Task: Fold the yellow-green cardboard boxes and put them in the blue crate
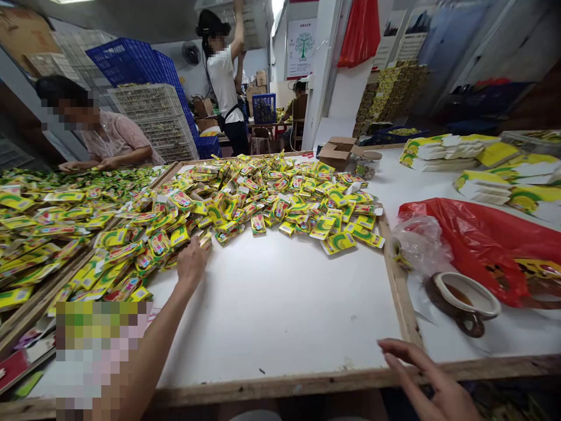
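My left hand [191, 264] reaches to the near edge of a heap of small yellow-and-green printed cartons [263, 193]. Its fingers are closed on one small carton [205, 241] at the heap's edge; the fingertips are partly hidden and slightly blurred. At the lower right, my right hand [432, 380] hovers by the table's wooden front rim, open, with thumb and fingers apart and nothing in them. Between the two hands lies the white tabletop [280, 304].
A brown mug [464, 301] of dark liquid, a red plastic bag [473, 240] and stacked flat cartons [442, 152] lie to the right. Wooden strips [398, 286] divide the table. One co-worker [105, 134] sits at left; another [225, 76] stands behind by crates [149, 111].
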### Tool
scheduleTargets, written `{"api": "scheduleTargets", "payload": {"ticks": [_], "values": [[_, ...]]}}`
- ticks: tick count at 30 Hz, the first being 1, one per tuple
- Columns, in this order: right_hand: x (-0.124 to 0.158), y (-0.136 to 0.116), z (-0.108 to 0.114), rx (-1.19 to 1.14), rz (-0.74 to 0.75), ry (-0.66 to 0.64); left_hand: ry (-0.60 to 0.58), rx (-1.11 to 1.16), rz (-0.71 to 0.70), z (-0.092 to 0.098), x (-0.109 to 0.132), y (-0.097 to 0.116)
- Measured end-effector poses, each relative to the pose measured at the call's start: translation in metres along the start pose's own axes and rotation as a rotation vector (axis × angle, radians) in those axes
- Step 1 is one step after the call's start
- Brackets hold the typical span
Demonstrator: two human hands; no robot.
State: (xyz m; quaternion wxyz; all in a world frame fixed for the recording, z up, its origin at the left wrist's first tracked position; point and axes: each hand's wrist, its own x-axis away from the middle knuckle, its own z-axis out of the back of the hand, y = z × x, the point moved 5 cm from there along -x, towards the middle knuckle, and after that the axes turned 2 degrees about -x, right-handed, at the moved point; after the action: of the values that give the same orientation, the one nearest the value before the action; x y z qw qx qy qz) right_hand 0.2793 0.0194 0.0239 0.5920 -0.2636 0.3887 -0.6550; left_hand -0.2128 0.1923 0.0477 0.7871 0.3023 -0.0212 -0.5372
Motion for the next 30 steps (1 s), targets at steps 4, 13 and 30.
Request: {"api": "scheduleTargets", "payload": {"ticks": [4,13,30], "values": [[-0.003,-0.037,-0.068,-0.193,-0.031,-0.159,-0.134,0.225,-0.018,-0.003,0.081,0.028],[0.002,-0.071,-0.148,-0.555,-0.01,-0.403,-0.802,1.048,-0.016,-0.032,0.236,0.109],[-0.035,-0.079,-0.14,-0.347,0.132,-0.453,-0.544,1.249,0.137,-0.048,0.219,0.113]]}}
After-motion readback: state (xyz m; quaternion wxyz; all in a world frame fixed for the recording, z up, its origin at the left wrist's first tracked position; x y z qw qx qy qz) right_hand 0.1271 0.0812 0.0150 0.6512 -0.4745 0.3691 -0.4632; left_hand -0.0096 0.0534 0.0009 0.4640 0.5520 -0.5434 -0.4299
